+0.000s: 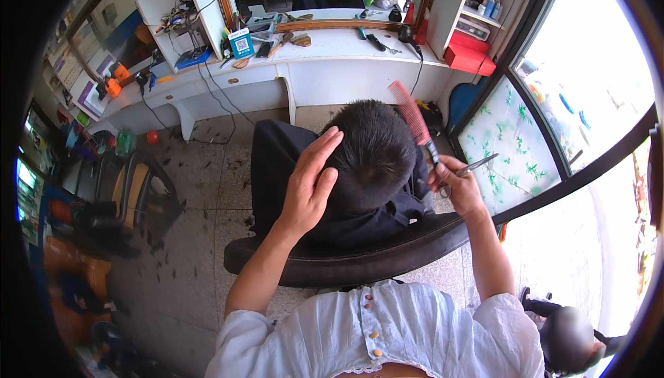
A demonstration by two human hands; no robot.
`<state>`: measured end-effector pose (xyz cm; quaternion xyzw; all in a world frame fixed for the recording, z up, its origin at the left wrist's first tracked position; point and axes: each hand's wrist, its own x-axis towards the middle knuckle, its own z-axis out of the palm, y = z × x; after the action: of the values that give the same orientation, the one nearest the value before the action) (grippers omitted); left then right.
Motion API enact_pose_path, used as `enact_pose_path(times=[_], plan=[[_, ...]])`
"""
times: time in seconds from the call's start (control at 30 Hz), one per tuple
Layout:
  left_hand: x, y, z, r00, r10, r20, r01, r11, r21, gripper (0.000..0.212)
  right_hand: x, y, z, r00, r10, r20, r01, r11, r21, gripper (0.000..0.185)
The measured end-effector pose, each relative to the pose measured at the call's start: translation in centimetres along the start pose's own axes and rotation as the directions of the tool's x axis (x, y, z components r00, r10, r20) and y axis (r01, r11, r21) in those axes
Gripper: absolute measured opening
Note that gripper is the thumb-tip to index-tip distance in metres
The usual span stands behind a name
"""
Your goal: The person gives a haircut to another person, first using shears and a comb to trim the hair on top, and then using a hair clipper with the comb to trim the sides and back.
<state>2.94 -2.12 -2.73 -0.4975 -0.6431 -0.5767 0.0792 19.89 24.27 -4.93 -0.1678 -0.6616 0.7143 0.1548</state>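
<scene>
A person with short dark hair [371,155] sits in front of me in a black barber's cape [277,170], back towards me. Against the left side of the head rests my left hand [314,183], its thumb and fingers apart and nothing in it. Just right of the head, my right hand [456,183] holds both a red comb [410,113] with a dark handle and a pair of metal scissors [476,164]. The comb points up and to the left; the scissor blades point out to the right. Part of the scissors' handle is hidden by my fingers.
The padded chair back [353,269] lies between me and the seated person. Ahead, a white counter [332,48] under a mirror holds a hair dryer [407,35], black clippers [375,42] and brushes. Another chair [135,191] stands left. Cables hang left; another person [568,336] is at lower right.
</scene>
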Motion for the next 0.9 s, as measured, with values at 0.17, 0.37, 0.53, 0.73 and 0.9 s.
enact_pose_path(times=[0.17,0.37,0.53,0.73,0.9], plan=[[-1.7,-5.4,-0.1,0.744,-0.657,-0.122,0.581,0.726,-0.368,0.045,-1.8,3.6,-0.9,0.98,0.191,-0.051,-0.176,0.961,0.211,0.021],[-2.7,1.2,1.2,0.86,-0.149,-0.487,0.212,0.974,0.076,0.033,-2.0,3.8,-5.8,0.978,0.207,0.009,-0.203,0.949,0.24,0.021],[-1.3,7.6,14.0,0.932,-0.14,-0.335,0.087,0.982,-0.168,0.035,-2.8,3.5,-14.9,0.981,0.067,0.183,-0.154,0.841,0.518,0.023],[3.3,5.3,32.0,0.782,-0.225,0.582,0.362,0.923,-0.129,0.093,-6.0,3.4,-24.6,0.949,0.143,0.282,-0.269,0.833,0.483,0.023],[7.9,5.0,45.8,0.521,-0.359,0.774,0.807,0.501,-0.311,0.044,-5.3,5.2,-30.6,0.927,0.21,0.31,-0.328,0.856,0.399,0.026]])
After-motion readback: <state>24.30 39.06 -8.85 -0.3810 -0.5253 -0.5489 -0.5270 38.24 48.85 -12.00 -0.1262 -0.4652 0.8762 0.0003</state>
